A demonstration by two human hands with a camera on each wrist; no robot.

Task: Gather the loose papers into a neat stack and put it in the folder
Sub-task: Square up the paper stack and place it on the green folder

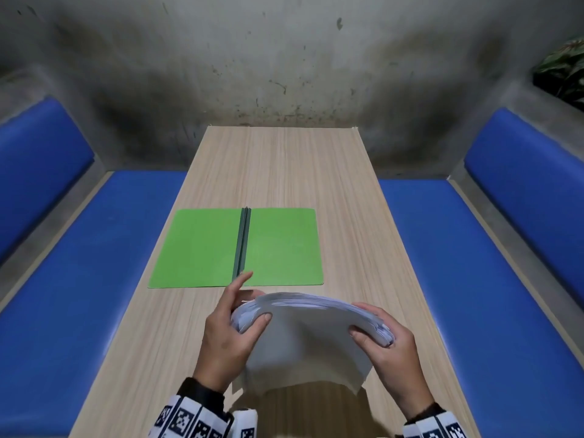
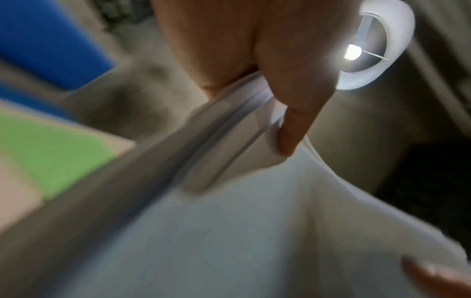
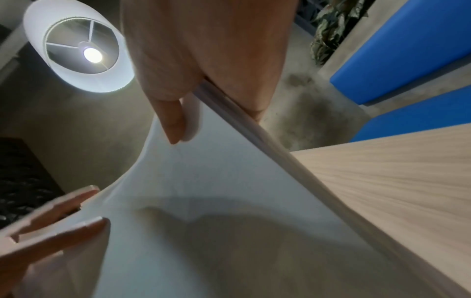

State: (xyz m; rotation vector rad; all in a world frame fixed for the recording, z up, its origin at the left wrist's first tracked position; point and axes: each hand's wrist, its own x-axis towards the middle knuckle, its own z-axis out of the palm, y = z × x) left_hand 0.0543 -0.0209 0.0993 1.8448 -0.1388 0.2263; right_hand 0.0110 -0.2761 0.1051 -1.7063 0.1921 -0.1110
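Observation:
A stack of white papers [image 1: 309, 339] is lifted off the wooden table [image 1: 284, 172], bowed upward between both hands. My left hand [image 1: 234, 324] grips its left edge, thumb on the near face and forefinger pointing up. My right hand [image 1: 385, 343] grips the right edge, thumb on the near face and fingers curled behind. The green folder [image 1: 202, 248] lies open and flat just beyond the papers, its dark spine [image 1: 241, 245] in the middle. The left wrist view shows the paper stack [image 2: 229, 231] blurred under my thumb. The right wrist view shows the paper stack [image 3: 203, 201] pinched by my right hand.
Blue padded benches [image 1: 79, 279] run along both long sides of the table, the other bench [image 1: 474, 279] on the right. A stained concrete wall [image 1: 284, 58] stands at the far end. A plant [image 1: 562, 71] sits at the upper right. A lamp [image 3: 81, 54] hangs overhead.

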